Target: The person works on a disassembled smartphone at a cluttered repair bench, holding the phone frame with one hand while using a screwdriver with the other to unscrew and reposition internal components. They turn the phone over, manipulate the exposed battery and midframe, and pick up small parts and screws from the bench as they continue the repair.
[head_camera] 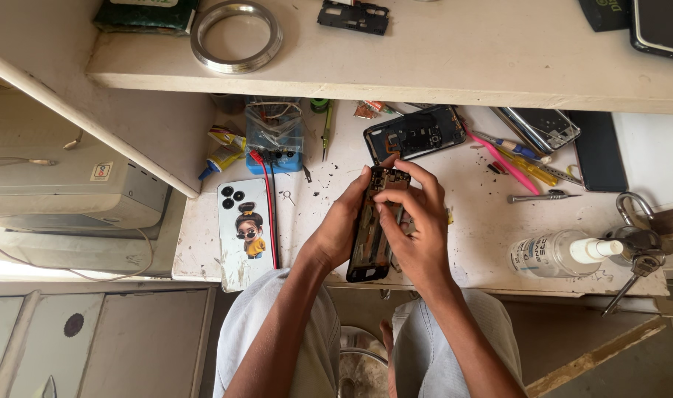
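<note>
Right at the centre of the frame, the right hand (417,228) pinches its fingertips (384,197) narrowly onto the upper end of an opened black smartphone body with bare internal parts (371,243), while the left hand (344,221) wraps its fingers closed around the left edge, thumb up near the top. So the phone is held above the front edge of the stained white workbench (469,236), tilted on its long side. It looks light and stiff but fragile, with exposed parts; I judge the rigid side rails the safest place to grip, not the open middle.

Further out, a second opened dark phone shell (415,133) lies just above the hands. To the left rests a white phone back cover with a cartoon figure (243,230); to the right, a clear plastic spray bottle (557,253) and a pink plastic pry tool (502,162).
</note>
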